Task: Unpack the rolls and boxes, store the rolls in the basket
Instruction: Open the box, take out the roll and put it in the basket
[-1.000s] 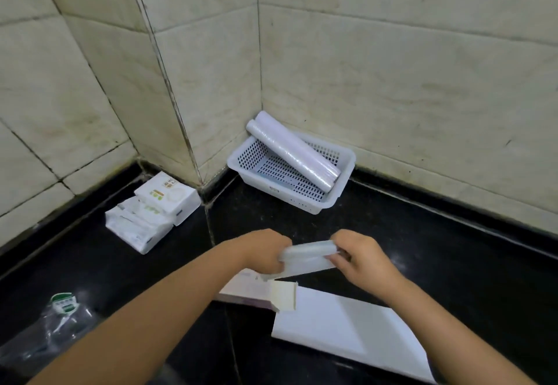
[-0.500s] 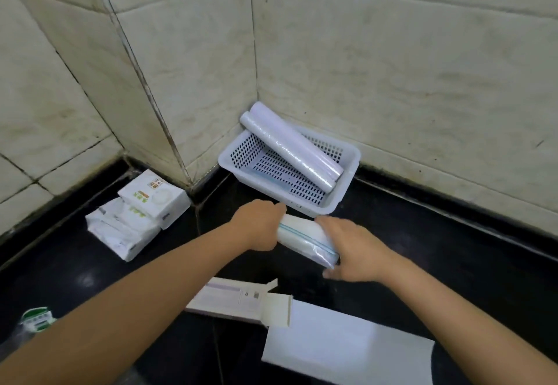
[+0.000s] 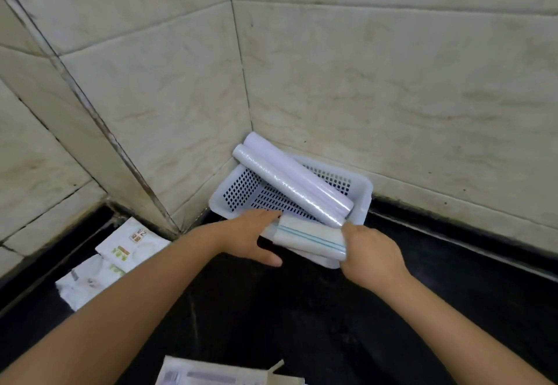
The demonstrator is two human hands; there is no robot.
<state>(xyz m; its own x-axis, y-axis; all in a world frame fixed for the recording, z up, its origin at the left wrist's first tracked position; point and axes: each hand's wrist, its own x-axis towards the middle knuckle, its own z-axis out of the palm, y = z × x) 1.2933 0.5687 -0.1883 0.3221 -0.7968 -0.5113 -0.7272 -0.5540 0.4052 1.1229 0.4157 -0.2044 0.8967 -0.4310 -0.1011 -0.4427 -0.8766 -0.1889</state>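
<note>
Roll point(image 3: 311, 237), white with a thin blue stripe, hangs over the perforated white plastic basket's point(image 3: 362, 200) near rim. Right hand point(image 3: 370, 253) curls its fingers round the roll's right end; left hand point(image 3: 255, 235) touches the other end, fingers fairly straight. Two glossy long rolls point(image 3: 294, 184) lie slantwise in the basket.

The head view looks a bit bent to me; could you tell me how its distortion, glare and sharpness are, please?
Head view: wide-angle bending curves the wall tile joints; soft light with faint sheen on the long rolls and dark counter; hands and box at the bottom edge look slightly soft.
</note>
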